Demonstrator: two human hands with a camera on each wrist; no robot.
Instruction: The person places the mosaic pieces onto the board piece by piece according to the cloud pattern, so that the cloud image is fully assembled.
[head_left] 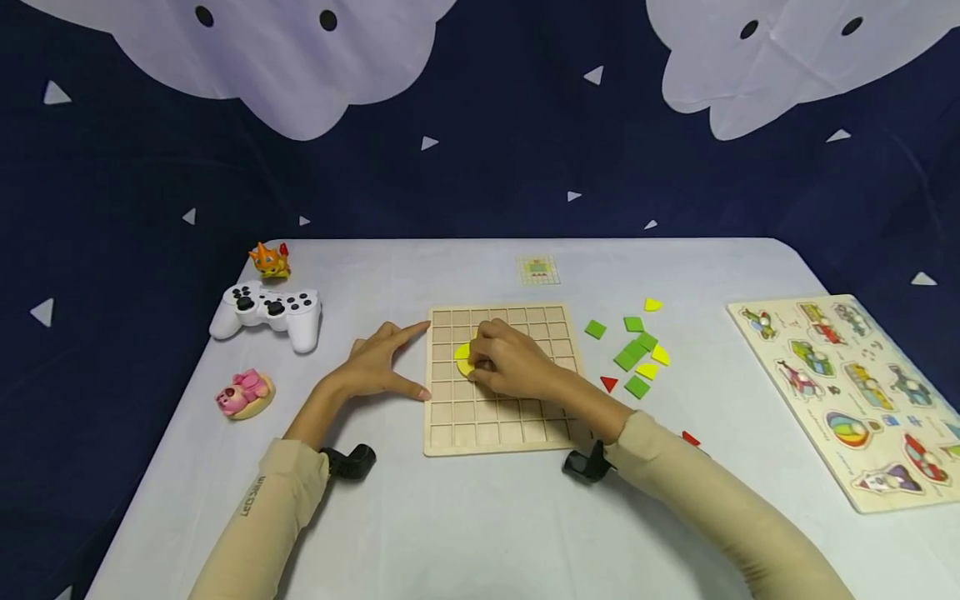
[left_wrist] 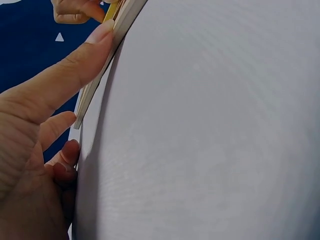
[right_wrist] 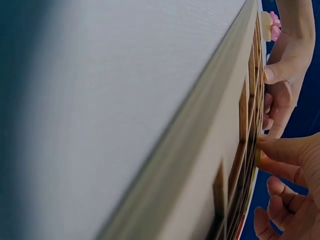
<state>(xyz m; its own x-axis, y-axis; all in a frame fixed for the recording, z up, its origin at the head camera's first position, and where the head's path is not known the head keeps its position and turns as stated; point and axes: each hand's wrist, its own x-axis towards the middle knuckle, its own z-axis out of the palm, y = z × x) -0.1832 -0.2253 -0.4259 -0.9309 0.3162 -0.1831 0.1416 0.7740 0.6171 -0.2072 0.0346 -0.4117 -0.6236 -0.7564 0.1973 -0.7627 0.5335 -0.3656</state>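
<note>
Right hand [head_left: 510, 362] pinches a flat yellow rounded piece [head_left: 462, 360] on the gridded wooden board [head_left: 501, 417]; left hand [head_left: 375, 367], fingers spread wide, braces the board's left edge

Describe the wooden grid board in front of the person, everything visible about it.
The wooden grid board is a pale, square tray that looks like light wood, divided by thin ridges into rows of small square cells. It lies flat on the white table. The left hand steadies its left edge with straight fingers. The right hand rests over its upper middle, pressing a yellow piece into the cells. The other cells in view look empty.
</note>
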